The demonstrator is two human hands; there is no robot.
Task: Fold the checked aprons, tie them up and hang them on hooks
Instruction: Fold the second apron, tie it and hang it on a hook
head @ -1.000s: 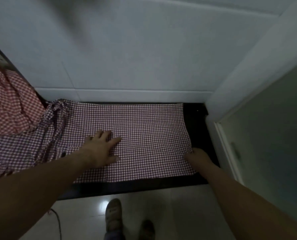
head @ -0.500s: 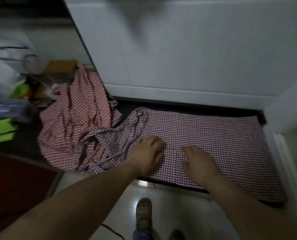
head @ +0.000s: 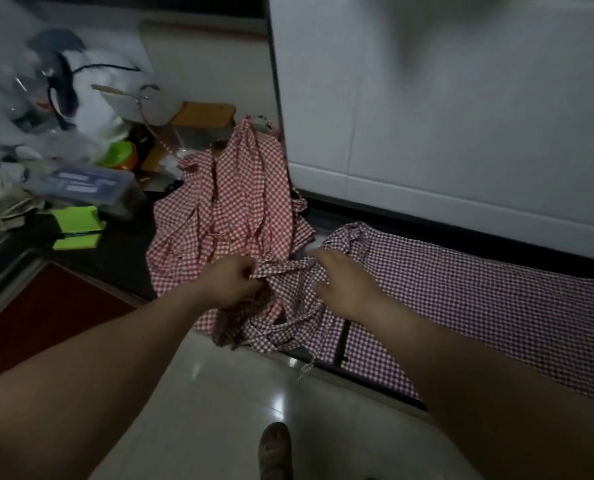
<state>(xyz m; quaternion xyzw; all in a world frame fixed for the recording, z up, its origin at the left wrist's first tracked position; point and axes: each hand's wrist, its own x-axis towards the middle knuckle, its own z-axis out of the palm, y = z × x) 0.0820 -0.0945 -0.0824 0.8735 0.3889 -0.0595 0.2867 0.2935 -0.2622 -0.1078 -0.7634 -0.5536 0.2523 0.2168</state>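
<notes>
A dark purple checked apron [head: 479, 299] lies spread flat along the black counter [head: 427, 230], its left end bunched with loose straps hanging over the front edge. My left hand [head: 231, 280] pinches a strap at that bunched end. My right hand [head: 344, 280] rests on the crumpled cloth just to the right, fingers fairly straight. A red checked apron [head: 233, 209] lies in a heap to the left, behind my left hand.
Kitchen clutter fills the far left counter: a clear plastic box [head: 87, 188], green sponges [head: 75, 226], a green bowl [head: 118, 154], white bags. A white tiled wall [head: 444, 116] rises behind the counter. Glossy floor and my shoe [head: 275, 452] are below.
The view swung left. Both hands slid left from the flat part of the purple apron to its bunched end, and my left hand took hold of a strap.
</notes>
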